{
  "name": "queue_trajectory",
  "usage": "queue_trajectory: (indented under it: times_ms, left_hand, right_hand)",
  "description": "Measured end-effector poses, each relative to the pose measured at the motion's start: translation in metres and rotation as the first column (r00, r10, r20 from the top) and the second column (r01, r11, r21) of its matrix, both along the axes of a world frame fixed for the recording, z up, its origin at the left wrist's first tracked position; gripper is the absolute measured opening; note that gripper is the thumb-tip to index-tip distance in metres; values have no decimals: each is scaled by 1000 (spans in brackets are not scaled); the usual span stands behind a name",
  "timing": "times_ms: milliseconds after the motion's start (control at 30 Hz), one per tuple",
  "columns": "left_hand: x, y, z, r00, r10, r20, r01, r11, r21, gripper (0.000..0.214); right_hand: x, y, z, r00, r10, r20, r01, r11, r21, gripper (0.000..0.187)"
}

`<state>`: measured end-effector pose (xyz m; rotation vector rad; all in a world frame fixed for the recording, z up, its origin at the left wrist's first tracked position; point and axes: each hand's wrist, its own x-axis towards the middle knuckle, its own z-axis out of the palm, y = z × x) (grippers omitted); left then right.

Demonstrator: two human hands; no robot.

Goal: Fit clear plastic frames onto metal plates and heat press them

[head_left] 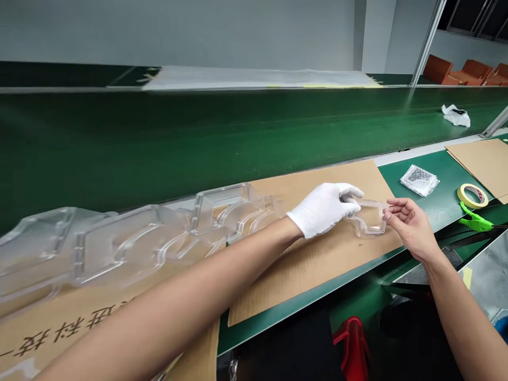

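Note:
My left hand [323,208], in a white glove, grips the left edge of a small clear plastic tray [370,221] just above a brown cardboard sheet [317,254]. Bare, my right hand [408,222] pinches the same tray at its right edge with the fingertips. Both arms reach out over the bench. A row of larger clear plastic blister trays [166,233] lies to the left, along the cardboard's far edge.
A green conveyor belt [198,132] runs behind the bench, carrying a white bag [456,115] at the right. Beyond my right hand on the bench: a small packet [419,180], a tape roll [472,196], a green-handled tool [476,221], more cardboard [482,161]. Orange chairs [464,71] stand far right.

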<state>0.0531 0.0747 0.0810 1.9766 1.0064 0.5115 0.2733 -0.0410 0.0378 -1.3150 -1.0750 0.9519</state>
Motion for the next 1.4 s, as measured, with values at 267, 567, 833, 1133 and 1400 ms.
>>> queue_trajectory:
  times_ms: [267, 567, 833, 1133, 1400]
  left_hand:
    - [2, 18, -8, 1000, 28, -10, -28, 1000, 14, 39]
    - [2, 23, -8, 999, 48, -15, -48, 999, 21, 38]
    - [3, 25, -12, 999, 48, -19, -47, 999, 24, 37]
    - [6, 23, -13, 999, 45, -30, -46, 999, -6, 36]
    - [7, 23, -13, 998, 48, -48, -48, 999, 9, 36]
  right_hand:
    - [-4, 17, -1, 998, -8, -61, 7, 1000, -8, 49]
    - [-2, 20, -3, 999, -33, -20, 33, 999, -2, 47]
    - [-1, 21, -7, 999, -33, 9, 33, 999, -3, 47]
    - [1, 12, -11, 997, -23, 72, 27, 998, -49, 50]
    - [-1, 0, -10, 999, -5, 36, 12, 985, -172, 54]
